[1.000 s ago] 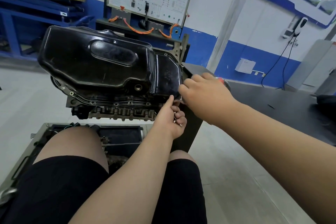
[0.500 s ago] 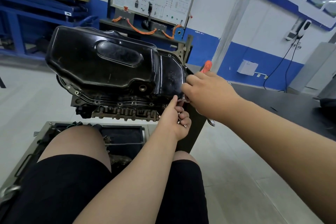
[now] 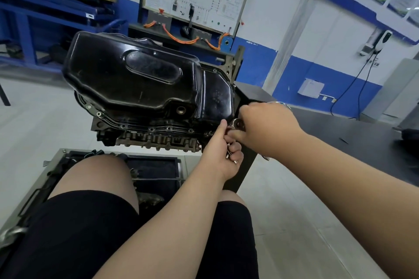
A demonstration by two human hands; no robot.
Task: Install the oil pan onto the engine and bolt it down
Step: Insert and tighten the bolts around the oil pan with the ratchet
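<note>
At oil pan (image 3: 136, 79) corner: right hand (image 3: 266, 130) grips ratchet (image 3: 237, 123), left hand (image 3: 223, 153) clutches bolts (image 3: 235, 161); tool tray (image 3: 154, 169) below.

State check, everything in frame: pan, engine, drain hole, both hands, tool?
Oil pan: seated on the engine, near-right corner being worked.
Engine: upside down, under the pan.
Drain hole: open, no plug seen.
Left hand: curled round spare bolts, index finger at the pan's corner.
Right hand: grips ratchet, head at that corner.

Left grip (image 3: 223, 149) curled round bolts (image 3: 231, 158), right grip (image 3: 267, 129) clasping ratchet (image 3: 238, 123), both forearms outstretched
</note>
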